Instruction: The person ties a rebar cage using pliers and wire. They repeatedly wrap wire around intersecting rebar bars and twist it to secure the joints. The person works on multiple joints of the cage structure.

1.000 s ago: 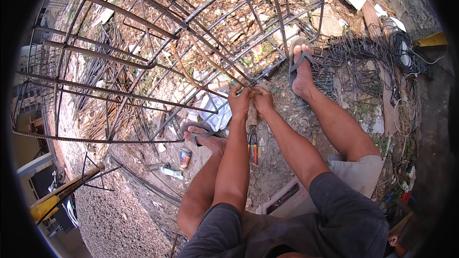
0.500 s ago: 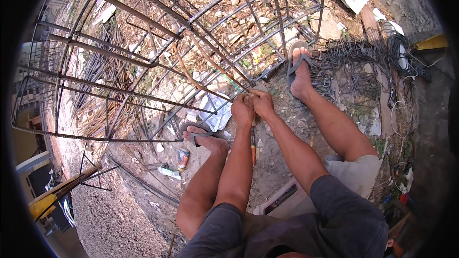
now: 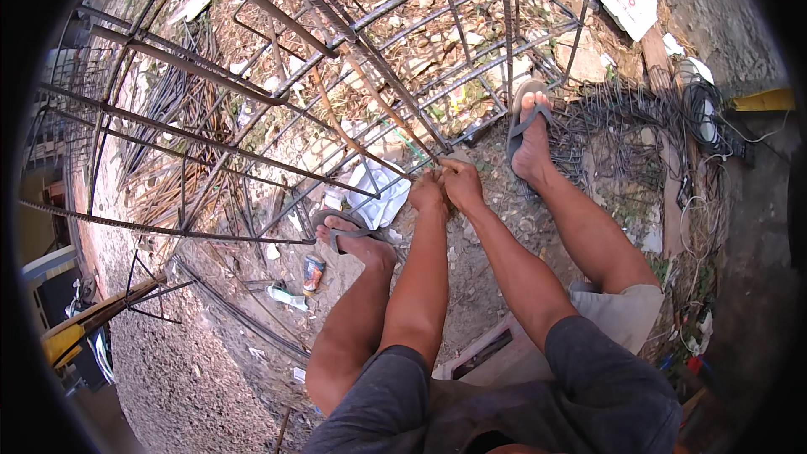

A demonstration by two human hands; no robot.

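Note:
My left hand point(image 3: 428, 193) and my right hand point(image 3: 462, 186) work close together at the near corner of a rebar cage point(image 3: 391, 139). The fingers of my left hand are curled inward, and what they hold is hidden. My right hand is closed too, its forefinger bent toward the bar ends; anything in its grip is too small to make out. Rusty bar ends meet just beyond my fingertips. A crumpled white plastic bag point(image 3: 377, 192) lies on the ground to the left of my left hand, partly under the bars.
My sandalled feet are planted on either side. A tangle of thin wire point(image 3: 626, 109) lies at the right, near a coiled black cable point(image 3: 699, 88). A printed can point(image 3: 313, 274) rests near my left foot. Loose rods point(image 3: 181, 168) lie behind the cage at left.
The view has shifted slightly, so the cage's left side sits differently in it. A red-handled tool seen below my hands earlier no longer shows. Both hands stay at the same corner.

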